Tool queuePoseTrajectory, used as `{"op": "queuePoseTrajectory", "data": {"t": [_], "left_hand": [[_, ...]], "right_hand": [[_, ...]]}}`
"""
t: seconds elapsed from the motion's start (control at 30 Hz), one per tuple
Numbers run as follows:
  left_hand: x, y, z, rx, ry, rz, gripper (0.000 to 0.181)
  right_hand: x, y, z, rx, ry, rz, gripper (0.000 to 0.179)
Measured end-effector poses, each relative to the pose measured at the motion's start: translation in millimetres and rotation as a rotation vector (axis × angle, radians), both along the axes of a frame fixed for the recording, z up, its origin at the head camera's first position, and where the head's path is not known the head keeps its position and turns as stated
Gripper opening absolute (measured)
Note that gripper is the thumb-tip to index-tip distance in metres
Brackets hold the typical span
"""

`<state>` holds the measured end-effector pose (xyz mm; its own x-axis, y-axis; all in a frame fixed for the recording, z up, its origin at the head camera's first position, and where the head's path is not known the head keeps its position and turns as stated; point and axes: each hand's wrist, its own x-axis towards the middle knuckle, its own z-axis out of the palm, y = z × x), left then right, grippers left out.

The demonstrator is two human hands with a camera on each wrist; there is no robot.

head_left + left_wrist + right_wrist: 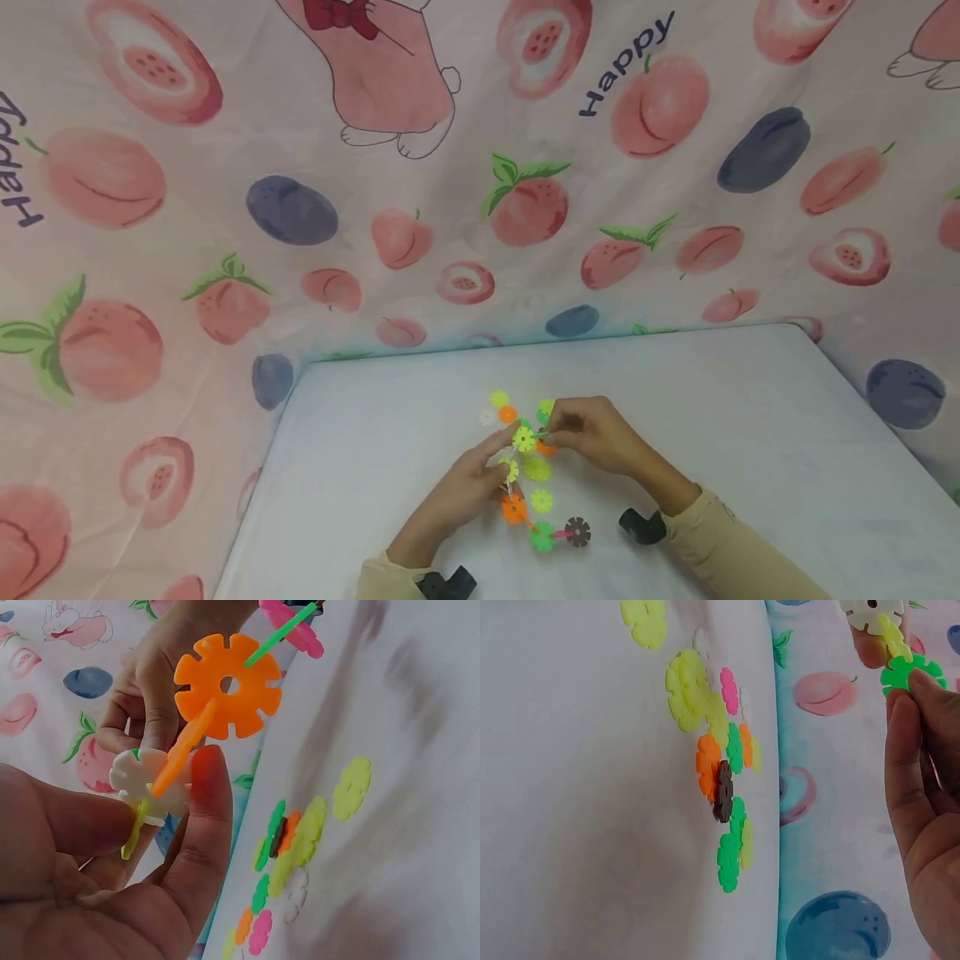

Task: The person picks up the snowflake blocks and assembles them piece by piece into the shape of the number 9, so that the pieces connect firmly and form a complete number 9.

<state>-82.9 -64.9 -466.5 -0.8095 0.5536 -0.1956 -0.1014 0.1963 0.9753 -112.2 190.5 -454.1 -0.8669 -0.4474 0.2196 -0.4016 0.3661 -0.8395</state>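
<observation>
My left hand (467,485) pinches a white notched snowflake disc (139,776) between thumb and fingers. From it runs a chain of slotted-together plastic discs: an upright orange disc (255,675), a green disc (542,538) and a dark brown disc (578,532) at the far end, with a pink disc (296,630) between. A yellow disc (894,639) is slotted into the white one on the right side. My right hand (596,435) pinches a green disc (915,673), which meets the yellow disc. Both hands are held above the table.
Loose discs lie on the white table (390,433) below the hands, among them a yellow disc (643,622), a brown disc (724,791) and a pink disc (729,691). A fruit-print cloth (420,183) hangs behind the table. Black wrist mounts (642,527) sit by both forearms.
</observation>
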Motion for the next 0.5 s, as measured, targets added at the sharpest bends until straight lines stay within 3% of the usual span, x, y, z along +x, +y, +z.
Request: {"op": "queuePoseTrajectory", "data": {"t": [0.27,0.4,0.5], "left_hand": [[0.7,1.5,4.0,-0.035,0.036,-0.001,0.059],[0.3,1.6,5.8,-0.041,0.042,0.005,0.059],[-1.5,2.3,5.3,-0.024,0.0,0.036,0.061]], "right_hand": [[-0.8,-0.9,-4.2,0.028,0.086,-0.009,0.019],[-0.9,-1.7,-5.6,0.016,0.066,-0.018,0.019],[-1.1,-3.1,-5.1,0.0,0.046,-0.023,0.019]]}}
